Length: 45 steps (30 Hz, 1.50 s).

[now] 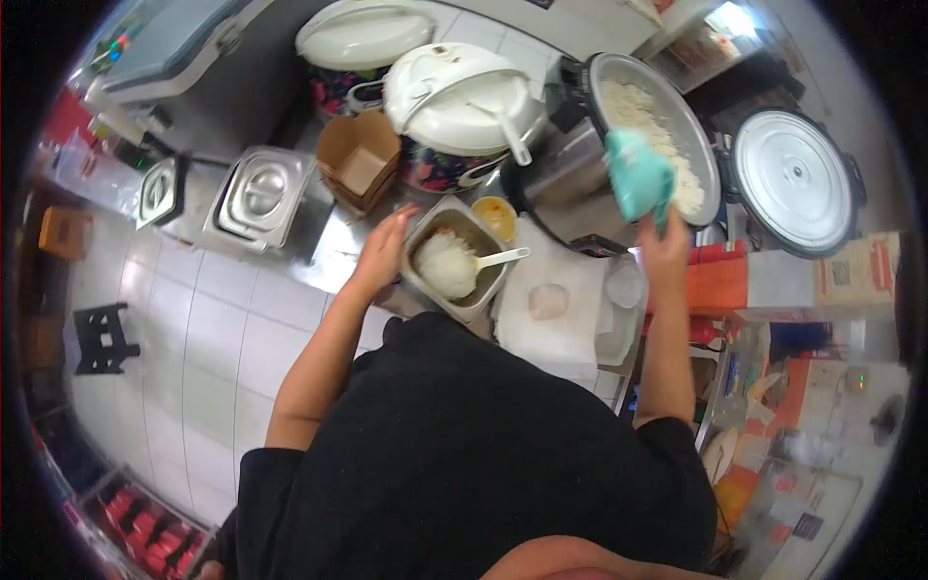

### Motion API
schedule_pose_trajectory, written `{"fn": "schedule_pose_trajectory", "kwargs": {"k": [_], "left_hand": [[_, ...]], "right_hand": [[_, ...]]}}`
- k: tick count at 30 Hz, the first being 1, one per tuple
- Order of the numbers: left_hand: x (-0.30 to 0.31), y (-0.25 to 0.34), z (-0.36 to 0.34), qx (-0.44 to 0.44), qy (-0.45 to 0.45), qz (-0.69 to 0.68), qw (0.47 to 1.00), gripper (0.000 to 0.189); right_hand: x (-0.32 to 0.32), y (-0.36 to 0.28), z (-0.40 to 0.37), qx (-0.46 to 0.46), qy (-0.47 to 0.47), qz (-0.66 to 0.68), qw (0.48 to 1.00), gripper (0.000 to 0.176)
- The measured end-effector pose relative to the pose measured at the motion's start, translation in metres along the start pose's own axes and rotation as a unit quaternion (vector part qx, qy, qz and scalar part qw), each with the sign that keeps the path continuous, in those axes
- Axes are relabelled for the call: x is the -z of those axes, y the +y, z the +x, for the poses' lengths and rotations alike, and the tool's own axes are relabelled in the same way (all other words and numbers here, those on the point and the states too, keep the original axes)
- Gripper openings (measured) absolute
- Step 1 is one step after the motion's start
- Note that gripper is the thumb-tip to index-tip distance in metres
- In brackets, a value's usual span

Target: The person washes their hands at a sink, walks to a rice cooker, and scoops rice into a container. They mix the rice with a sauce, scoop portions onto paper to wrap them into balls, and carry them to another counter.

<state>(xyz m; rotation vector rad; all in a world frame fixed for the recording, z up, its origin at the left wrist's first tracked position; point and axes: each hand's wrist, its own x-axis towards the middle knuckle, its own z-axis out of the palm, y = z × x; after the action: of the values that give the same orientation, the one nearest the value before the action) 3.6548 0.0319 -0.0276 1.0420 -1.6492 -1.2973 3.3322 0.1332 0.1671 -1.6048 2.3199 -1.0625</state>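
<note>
The right hand (665, 253) is raised with its fingers closed around a bunched teal cloth (636, 174), pressing it to the near rim of a large round steel pot (694, 130). The pot sits tilted on the counter with white cooked rice (633, 106) inside. The cloth looks soft, light and thick enough to pad a hot edge, though it could slide on smooth metal, so a full-fingered pinch over the rim seems the safest hold. The pot with its load is probably heavy and awkward for one hand.

The left hand (385, 249) lies open and flat, holding nothing, its fingertips at the far left edge of a rectangular steel pan (493, 288). That pan carries a mound of rice (445, 263) and a white plastic paddle (498, 258). It looks stiff and light, and is best taken by its rolled lip.

Just behind the pan stands a small bowl of yellow sauce (495, 215), and further left a brown cardboard box (358, 159). A round silver lid (793, 179) sits to the right of the pot
</note>
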Motion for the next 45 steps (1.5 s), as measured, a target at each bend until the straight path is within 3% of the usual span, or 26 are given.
{"fn": "schedule_pose_trajectory", "kwargs": {"k": [1, 3, 5, 7, 9, 11, 13, 16, 17, 18, 22, 24, 27, 29, 31, 35, 39, 45], "left_hand": [[-0.003, 0.006, 0.002, -0.008, -0.007, -0.003, 1.0, 0.042], [-0.006, 0.021, 0.005, -0.028, 0.015, -0.004, 0.999, 0.04], [-0.016, 0.028, 0.009, -0.046, 0.012, -0.001, 0.999, 0.038], [-0.03, 0.043, 0.011, -0.07, 0.004, -0.01, 0.997, 0.038], [-0.038, 0.056, 0.009, -0.078, -0.006, -0.013, 0.997, 0.038], [-0.041, 0.058, 0.008, -0.08, 0.0, 0.006, 0.997, 0.039], [-0.039, 0.052, -0.002, -0.075, 0.018, 0.016, 0.997, 0.041], [-0.034, 0.046, -0.013, -0.034, 0.074, -0.026, 0.996, 0.041], [-0.035, 0.049, -0.016, -0.022, 0.078, -0.03, 0.996, 0.041], [-0.035, 0.052, -0.017, -0.011, 0.079, -0.032, 0.996, 0.041], [-0.039, 0.06, -0.009, -0.034, 0.072, -0.029, 0.996, 0.042], [-0.04, 0.059, -0.007, -0.046, 0.067, -0.04, 0.996, 0.042], [-0.039, 0.053, -0.003, -0.058, 0.051, -0.035, 0.996, 0.043], [-0.036, 0.048, 0.001, -0.06, 0.046, -0.048, 0.996, 0.044], [-0.034, 0.048, 0.002, -0.057, 0.043, -0.062, 0.996, 0.044], [-0.02, 0.061, 0.001, -0.05, 0.036, -0.046, 0.997, 0.047], [0.002, 0.059, -0.005, -0.039, 0.036, -0.027, 0.998, 0.047], [0.027, 0.049, -0.008, -0.056, 0.006, -0.035, 0.998, 0.044]], "right_hand": [[0.021, -0.011, 0.023, -0.074, 0.004, -0.019, 0.997, 0.021], [0.043, 0.001, 0.076, 0.054, 0.053, -0.043, 0.996, 0.023], [0.045, 0.032, 0.136, 0.197, 0.05, -0.165, 0.965, 0.028], [0.035, 0.066, 0.182, 0.081, -0.081, -0.336, 0.935, 0.029], [0.019, 0.114, 0.227, 0.047, -0.115, -0.386, 0.914, 0.026], [0.001, 0.127, 0.252, 0.023, -0.079, -0.363, 0.928, 0.025], [-0.051, 0.228, 0.302, 0.123, -0.131, -0.362, 0.915, 0.033], [-0.039, 0.133, 0.246, 0.183, -0.174, -0.323, 0.912, 0.029], [-0.031, 0.108, 0.235, 0.106, -0.256, -0.31, 0.91, 0.031], [-0.027, 0.097, 0.225, 0.025, -0.332, -0.291, 0.897, 0.035], [-0.017, 0.088, 0.206, 0.038, -0.391, -0.265, 0.881, 0.039], [-0.006, 0.081, 0.194, -0.026, -0.509, -0.189, 0.84, 0.038], [0.006, 0.081, 0.183, -0.115, -0.543, -0.113, 0.824, 0.032], [0.027, 0.077, 0.182, -0.122, -0.55, -0.102, 0.82, 0.034], [0.049, 0.078, 0.187, -0.22, -0.567, 0.042, 0.793, 0.033], [0.089, 0.083, 0.188, -0.28, -0.488, 0.15, 0.813, 0.039], [0.107, 0.055, 0.157, -0.226, -0.433, 0.145, 0.861, 0.041], [0.068, 0.009, 0.07, -0.218, -0.448, 0.315, 0.808, 0.034]]}}
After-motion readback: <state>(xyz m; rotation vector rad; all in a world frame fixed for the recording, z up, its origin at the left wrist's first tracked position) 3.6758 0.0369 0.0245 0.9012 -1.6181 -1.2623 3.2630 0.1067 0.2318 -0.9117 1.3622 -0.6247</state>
